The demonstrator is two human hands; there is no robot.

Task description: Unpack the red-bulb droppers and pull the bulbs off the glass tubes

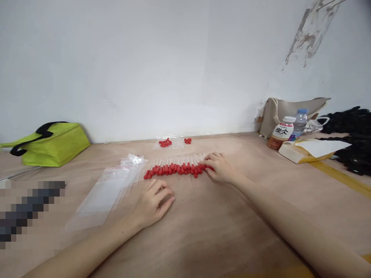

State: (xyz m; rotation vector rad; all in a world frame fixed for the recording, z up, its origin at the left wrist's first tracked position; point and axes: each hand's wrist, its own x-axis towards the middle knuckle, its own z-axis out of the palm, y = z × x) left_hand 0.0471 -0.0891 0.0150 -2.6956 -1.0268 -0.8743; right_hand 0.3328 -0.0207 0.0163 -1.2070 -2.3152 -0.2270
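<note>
A row of several glass droppers with red rubber bulbs [174, 168] lies across the middle of the wooden table [232, 231]. My right hand [218, 166] rests at the right end of that row, fingers curled onto the last bulbs. My left hand [153, 200] lies on the table in front of the row, fingers loosely bent and apart, holding nothing. One bare glass tube [191, 186] lies alone between my hands. A stack of clear zip bags [107, 191] lies just left of my left hand.
More red bulbs on a clear bag [168, 143] sit near the wall. A lime green bag [49, 143] is at the far left. A tea bottle [280, 133], a water bottle [298, 121], a beige tote [290, 110], a paper-topped box [310, 150] and black cloth [353, 135] crowd the right.
</note>
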